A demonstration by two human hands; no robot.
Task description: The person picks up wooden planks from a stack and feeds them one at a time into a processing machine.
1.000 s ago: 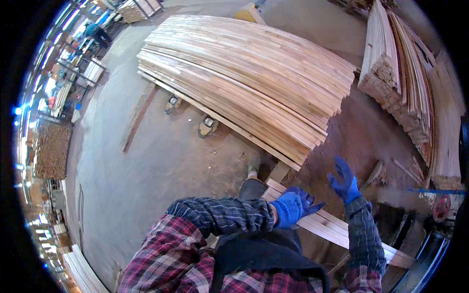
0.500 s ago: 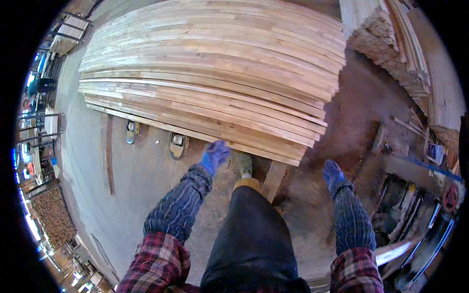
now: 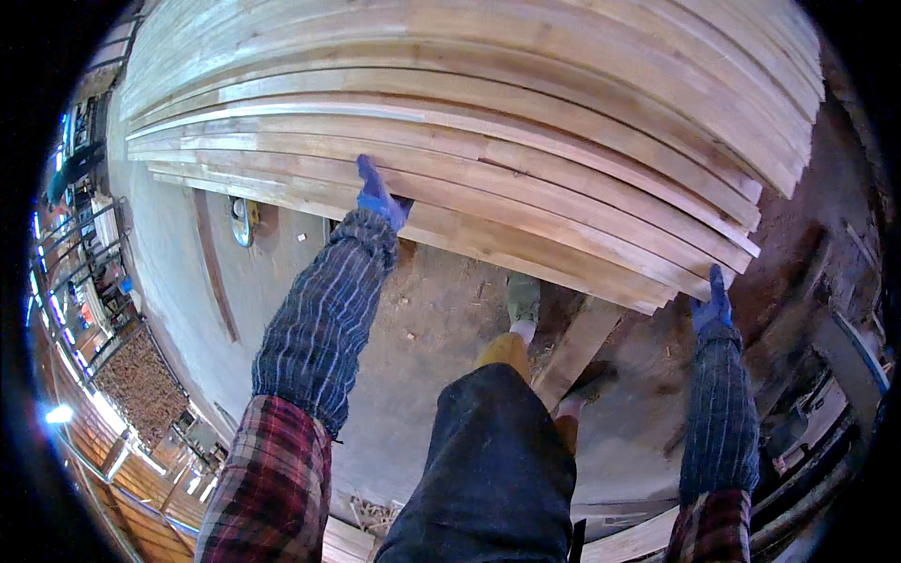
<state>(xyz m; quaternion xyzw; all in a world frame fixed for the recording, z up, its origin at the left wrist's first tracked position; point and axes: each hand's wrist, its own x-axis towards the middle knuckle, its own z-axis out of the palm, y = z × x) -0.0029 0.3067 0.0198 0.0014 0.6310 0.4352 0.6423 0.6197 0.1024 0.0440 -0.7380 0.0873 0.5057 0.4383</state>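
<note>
A large stack of pale, jointed wooden boards (image 3: 450,70) spreads across the upper half of the head view, its near boards stepped like stairs. My left hand (image 3: 383,199), in a blue-purple glove, grips the near boards left of the middle. Its thumb lies on top, while the other fingers are partly hidden at the edge. At the boards' right end, my right hand (image 3: 713,305) wears a similar glove and holds the corner, one digit up against the board end. Its remaining fingers are hard to make out.
Beneath the stack's near edge, a wooden bearer (image 3: 577,347) lies by my shoes. A yellowish wheel fitting (image 3: 244,223) shows under the left side. A long strip (image 3: 216,272) lies on the concrete floor. Dark machinery (image 3: 817,422) stands at the right.
Both hands have reached the boards, the left on their near edge and the right at their right end. The view has moved closer to the stack.
</note>
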